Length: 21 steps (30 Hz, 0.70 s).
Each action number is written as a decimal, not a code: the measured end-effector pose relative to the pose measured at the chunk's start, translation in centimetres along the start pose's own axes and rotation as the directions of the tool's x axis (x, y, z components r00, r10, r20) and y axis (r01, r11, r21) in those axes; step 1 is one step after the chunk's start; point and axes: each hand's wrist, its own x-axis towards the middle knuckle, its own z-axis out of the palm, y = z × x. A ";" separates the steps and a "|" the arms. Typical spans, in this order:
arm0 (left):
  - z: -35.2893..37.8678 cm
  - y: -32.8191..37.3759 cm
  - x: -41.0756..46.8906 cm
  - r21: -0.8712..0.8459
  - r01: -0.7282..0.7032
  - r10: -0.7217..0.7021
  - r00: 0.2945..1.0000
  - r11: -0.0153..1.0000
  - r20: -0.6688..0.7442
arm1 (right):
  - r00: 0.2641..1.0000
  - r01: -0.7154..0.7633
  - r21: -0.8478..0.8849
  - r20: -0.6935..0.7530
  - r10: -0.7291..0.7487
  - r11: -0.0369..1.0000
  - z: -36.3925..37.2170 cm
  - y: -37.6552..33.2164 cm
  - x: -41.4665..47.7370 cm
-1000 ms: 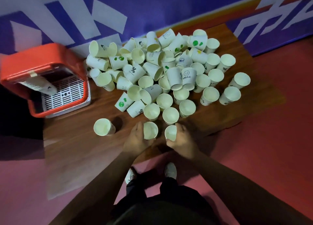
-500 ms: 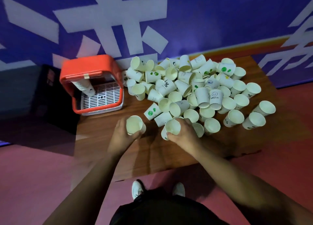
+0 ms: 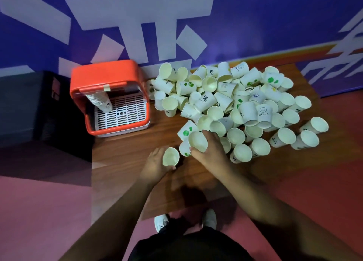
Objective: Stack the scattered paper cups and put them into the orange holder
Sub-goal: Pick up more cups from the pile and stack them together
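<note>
Held cups closer together than half a second ago: left hand (image 3: 156, 163) grip wraps one paper cup (image 3: 170, 157), right hand (image 3: 209, 149) grip clasps a second cup (image 3: 198, 141) at the near edge of the pile (image 3: 235, 101). Orange holder (image 3: 102, 74), cup stack (image 3: 99, 101) inside, sits far-left; bare worktop (image 3: 121, 158) lies between holder and hands.

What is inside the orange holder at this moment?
Inside the orange holder, a stack of nested paper cups lies tilted at the left, on a white slotted tray. The holder's top edge covers the stack's upper end, so the cups cannot be counted.
</note>
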 end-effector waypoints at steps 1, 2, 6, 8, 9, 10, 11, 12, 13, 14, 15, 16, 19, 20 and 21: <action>-0.1 -0.2 0.1 -0.017 -0.009 0.009 1.000 1.000 0.022 | 1.000 -0.004 -0.006 0.005 0.004 1.000 0.5 -0.1 0.3; -0.3 -0.5 0.3 -0.033 -0.019 0.020 0.999 0.999 0.044 | 1.000 -0.006 -0.013 0.018 0.006 1.000 1.0 -0.4 0.4; -2.6 -2.5 -0.2 -0.127 0.035 -0.018 0.991 0.991 0.131 | 0.992 0.034 -0.047 0.122 -0.028 0.998 3.4 -1.5 0.5; -3.9 -3.2 -0.7 -0.266 0.069 -0.040 0.993 0.962 0.114 | 0.983 0.073 -0.051 0.173 -0.063 0.996 4.4 -1.9 0.3; -4.3 -3.3 -1.0 -0.325 0.078 -0.046 0.993 0.943 0.105 | 0.977 0.086 -0.056 0.198 -0.073 0.995 4.8 -1.9 0.3; -4.7 -3.1 -1.2 -0.369 0.082 -0.045 0.993 0.926 0.109 | 0.971 0.110 -0.065 0.218 -0.093 0.992 5.1 -2.0 0.1; -4.9 -3.0 -1.3 -0.399 0.080 -0.032 0.992 0.914 0.125 | 0.963 0.140 -0.092 0.243 -0.114 0.986 5.6 -1.9 0.1; -4.9 -2.9 -1.4 -0.417 0.072 -0.011 0.989 0.906 0.147 | 0.951 0.184 -0.126 0.273 -0.144 0.975 6.0 -1.8 0.1; -4.8 -2.8 -1.5 -0.409 0.062 0.008 0.986 0.910 0.165 | 0.936 0.230 -0.177 0.310 -0.167 0.957 6.5 -1.6 0.1; -4.6 -2.7 -1.6 -0.390 0.045 0.028 0.983 0.920 0.179 | 0.920 0.282 -0.229 0.341 -0.195 0.931 7.0 -1.3 0.1; -4.2 -2.8 -1.6 -0.368 0.029 0.041 0.983 0.929 0.180 | 0.908 0.316 -0.277 0.367 -0.204 0.908 7.4 -0.9 0.1; -3.9 -2.9 -1.6 -0.355 0.018 0.047 0.983 0.935 0.175 | 0.898 0.341 -0.311 0.388 -0.209 0.887 7.7 -0.4 0.1; -3.1 -2.8 -1.7 -0.269 -0.020 0.062 0.987 0.963 0.148 | 0.873 0.366 -0.344 0.448 -0.191 0.865 8.1 1.0 0.0; -2.9 -2.6 -1.8 -0.244 -0.030 0.065 0.989 0.969 0.136 | 0.870 0.365 -0.336 0.454 -0.191 0.868 8.1 1.4 -0.1; -2.7 -2.4 -1.7 -0.223 -0.035 0.064 0.990 0.974 0.126 | 0.872 0.357 -0.325 0.451 -0.188 0.876 8.1 1.7 -0.1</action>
